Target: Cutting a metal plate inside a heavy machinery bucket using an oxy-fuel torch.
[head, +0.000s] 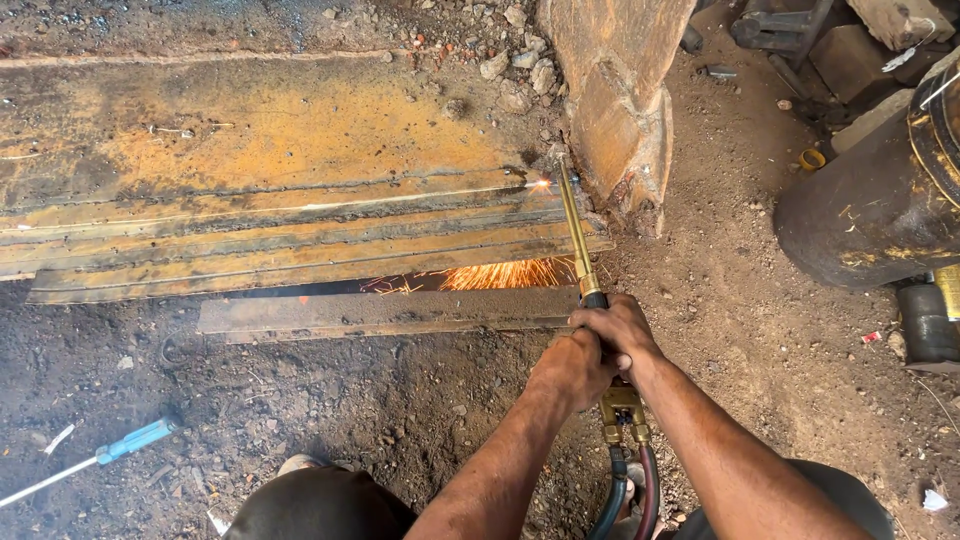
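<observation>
While you are crouching over the dirt floor (760, 330), you are gripping a brass cutting torch (580, 250) with both hands. Your left hand (572, 368) is wrapping shut around the torch's dark handle from the left, and your right hand (620, 328) is closing over the same handle just above it, fingers curled tight, the two hands touching each other. Below them the brass valve block (622, 412) is showing, with two hoses (630, 495), one dark and one reddish, running down between your forearms.

You are pointing the torch's long slim tube away from you, tilted slightly left, and its tip is sitting at the right end of a stack of rusty steel plates (260, 150) lying flat on the ground. A small bright flame (540, 184) is burning at the tip on the upper plate's edge, and orange sparks (505, 274) are spraying out beneath the stack's near edge. A narrow cut steel strip (380, 312) is lying just beside the stack, between it and your hands.

A large rusty metal chunk (615, 100) is standing just right of the flame. A blue-handled screwdriver (100, 458) is lying well apart at lower left, and a dark drum (870, 200) is resting at the right.
</observation>
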